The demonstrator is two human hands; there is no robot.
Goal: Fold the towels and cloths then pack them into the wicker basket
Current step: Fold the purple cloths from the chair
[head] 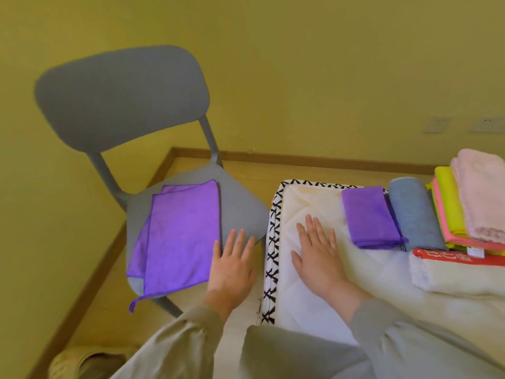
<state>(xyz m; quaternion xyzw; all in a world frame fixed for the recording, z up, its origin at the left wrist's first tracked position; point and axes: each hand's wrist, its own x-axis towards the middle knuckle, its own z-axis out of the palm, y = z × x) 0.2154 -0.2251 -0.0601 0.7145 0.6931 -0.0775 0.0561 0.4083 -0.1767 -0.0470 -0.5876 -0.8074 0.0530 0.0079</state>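
A purple cloth (177, 236), folded over once, lies flat on the grey chair seat (240, 212). My left hand (232, 266) hovers with straight fingers over the seat's front right corner, just right of that cloth. My right hand (317, 253) lies flat, fingers spread, on the white mattress (314, 296). On the mattress sit a small folded purple cloth (370, 217), a rolled grey-blue towel (415, 214), a stack of yellow and pink cloths (448, 214) topped by a pale pink towel (483, 195), and a white towel with a red band (459, 272). No wicker basket is in view.
The mattress has a black-and-white patterned edge (272, 255) facing the chair. The chair back (123, 97) rises at upper left against a yellow wall. A wooden skirting board (328, 158) runs along the floor. A shoe (90, 365) lies at lower left.
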